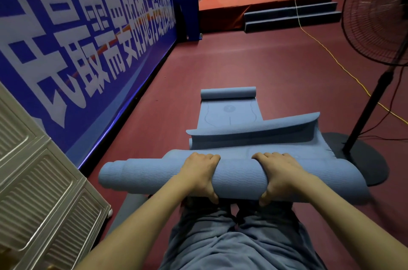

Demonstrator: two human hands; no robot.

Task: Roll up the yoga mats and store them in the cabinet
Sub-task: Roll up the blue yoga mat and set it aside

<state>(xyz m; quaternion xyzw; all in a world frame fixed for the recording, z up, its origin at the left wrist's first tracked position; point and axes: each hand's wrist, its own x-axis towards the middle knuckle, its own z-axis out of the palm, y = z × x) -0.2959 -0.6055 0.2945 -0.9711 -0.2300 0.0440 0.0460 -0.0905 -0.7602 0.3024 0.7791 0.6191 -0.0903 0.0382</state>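
A thick blue rolled yoga mat (238, 178) lies across the floor just in front of my knees. My left hand (199, 172) and my right hand (280, 175) both grip the roll, fingers over its top and thumbs under its near side. Its left end (114, 175) telescopes out in steps. Its unrolled tail (287, 137) stretches ahead with a curled far edge. Beyond lies a second blue mat (229, 113), flat, with its far end rolled up (228, 92). The beige cabinet (37, 185) with ribbed door panels stands at my left.
A blue banner wall (88, 44) runs along the left. A standing fan (375, 97) with a dark round base (366, 163) is close on the right, next to the mat. A yellow cable (331, 55) crosses the red floor. A red stage and grey steps are far ahead.
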